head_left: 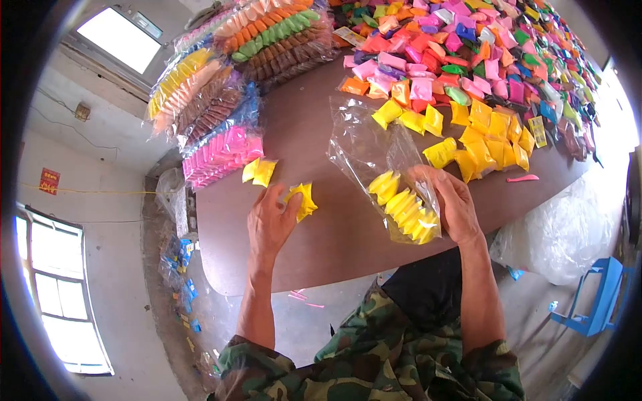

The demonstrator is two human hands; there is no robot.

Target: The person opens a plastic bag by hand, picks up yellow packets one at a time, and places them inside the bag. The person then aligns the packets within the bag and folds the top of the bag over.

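My right hand grips the edge of a clear plastic bag lying on the table. Inside the bag's near end is a row of several yellow packets. My left hand is over the table to the left, fingers bent and thumb apart from them. Its thumb overlaps a loose yellow packet; I see no firm grip on it. Just beyond the fingertips are more yellow packets.
Yellow-orange packets lie beyond my right hand, before a large heap of mixed packets. Filled bags are stacked at the back left. A pink strip rests near the right edge. A blue stool stands on the floor.
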